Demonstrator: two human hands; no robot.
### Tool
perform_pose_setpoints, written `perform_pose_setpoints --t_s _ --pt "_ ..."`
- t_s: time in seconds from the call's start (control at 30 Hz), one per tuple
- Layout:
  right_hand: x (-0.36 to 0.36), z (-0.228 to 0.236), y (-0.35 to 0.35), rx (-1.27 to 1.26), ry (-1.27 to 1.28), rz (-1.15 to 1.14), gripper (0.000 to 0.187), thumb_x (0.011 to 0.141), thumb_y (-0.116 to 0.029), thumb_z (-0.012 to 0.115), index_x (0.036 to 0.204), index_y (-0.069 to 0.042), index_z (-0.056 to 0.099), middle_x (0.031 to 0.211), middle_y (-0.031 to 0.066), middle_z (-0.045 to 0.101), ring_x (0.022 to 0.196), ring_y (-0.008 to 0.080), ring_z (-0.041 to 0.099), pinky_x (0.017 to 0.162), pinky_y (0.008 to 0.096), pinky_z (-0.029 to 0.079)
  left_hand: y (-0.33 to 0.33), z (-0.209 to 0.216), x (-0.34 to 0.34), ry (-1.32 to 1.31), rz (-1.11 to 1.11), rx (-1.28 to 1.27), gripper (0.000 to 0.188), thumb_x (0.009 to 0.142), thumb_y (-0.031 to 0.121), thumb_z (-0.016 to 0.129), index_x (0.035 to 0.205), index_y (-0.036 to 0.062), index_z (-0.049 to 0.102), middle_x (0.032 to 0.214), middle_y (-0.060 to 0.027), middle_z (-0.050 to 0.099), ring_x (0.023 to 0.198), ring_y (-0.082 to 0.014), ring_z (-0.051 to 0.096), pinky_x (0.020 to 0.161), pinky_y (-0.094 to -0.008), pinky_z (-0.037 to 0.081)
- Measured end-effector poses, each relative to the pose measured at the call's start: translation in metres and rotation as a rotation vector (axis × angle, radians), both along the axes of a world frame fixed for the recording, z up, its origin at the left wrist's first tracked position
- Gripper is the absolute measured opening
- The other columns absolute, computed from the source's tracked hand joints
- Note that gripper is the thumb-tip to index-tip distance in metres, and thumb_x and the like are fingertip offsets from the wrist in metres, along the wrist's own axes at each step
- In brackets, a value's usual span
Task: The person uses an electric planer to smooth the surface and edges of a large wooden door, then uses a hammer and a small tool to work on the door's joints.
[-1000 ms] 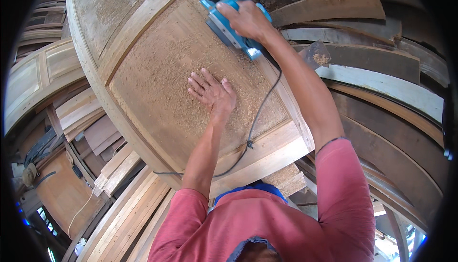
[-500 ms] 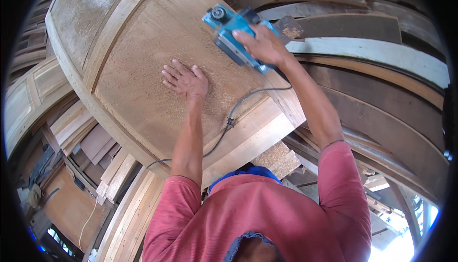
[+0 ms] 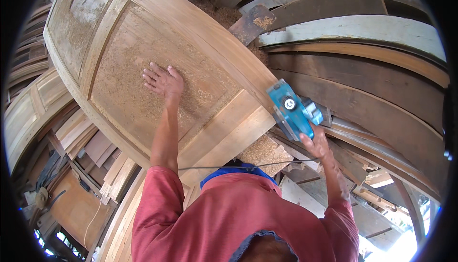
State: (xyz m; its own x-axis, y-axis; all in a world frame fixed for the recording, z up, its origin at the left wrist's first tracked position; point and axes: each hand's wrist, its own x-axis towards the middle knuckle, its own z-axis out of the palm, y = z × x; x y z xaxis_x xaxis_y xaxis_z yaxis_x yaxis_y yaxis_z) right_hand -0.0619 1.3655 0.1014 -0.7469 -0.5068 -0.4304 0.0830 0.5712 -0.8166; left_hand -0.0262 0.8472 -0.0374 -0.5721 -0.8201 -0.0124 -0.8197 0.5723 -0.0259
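Note:
My left hand [image 3: 165, 80] lies flat with its fingers spread on the recessed panel of a wooden door [image 3: 210, 47]. Fine shavings [image 3: 129, 47] cover that panel around it. In my right hand [image 3: 315, 142] is a blue electric hand planer [image 3: 295, 111], gripped by its rear handle. The planer's front end overlaps the door's right corner; whether its sole touches the wood I cannot tell. A dark power cord [image 3: 214, 167] runs from near the right hand across my waist to the left forearm.
Long boards [image 3: 362, 90] are stacked at the right, close beside the planer. A shavings-covered wooden block [image 3: 267, 154] sits under the door's near edge. More panelled woodwork [image 3: 40, 95] and timber offcuts [image 3: 76, 131] lie at the left.
My right hand has drawn the planer back toward me and rightward, from the door's long right edge to its near corner. My left hand has shifted slightly left; the cord now hangs nearer me.

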Motion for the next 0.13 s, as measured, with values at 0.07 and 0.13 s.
perform_pose_setpoints --t_s 0.07,0.13 --pt "0.0017 0.0017 0.0143 0.028 -0.085 0.023 0.055 0.086 -0.038 0.068 0.118 0.007 0.061 0.096 0.0292 0.065 0.088 0.0431 0.065 0.083 0.0476 0.05 0.0019 -0.003 0.0006 0.009 0.02 0.005 0.077 0.102 0.048 0.036 0.162 0.0057 0.012 0.167 -0.0265 0.009 0.155 -0.0432 0.005 0.123 -0.0564 0.003" --pt "-0.002 0.0027 0.0178 0.057 -0.145 0.053 0.054 0.088 -0.038 0.066 0.118 0.007 0.061 0.097 0.0304 0.066 0.089 0.0422 0.067 0.083 0.0479 0.05 0.0022 -0.004 -0.0015 -0.016 0.015 -0.001 0.078 0.102 0.048 0.036 0.162 0.0059 0.012 0.167 -0.0258 0.008 0.155 -0.0433 0.005 0.123 -0.0574 0.004"
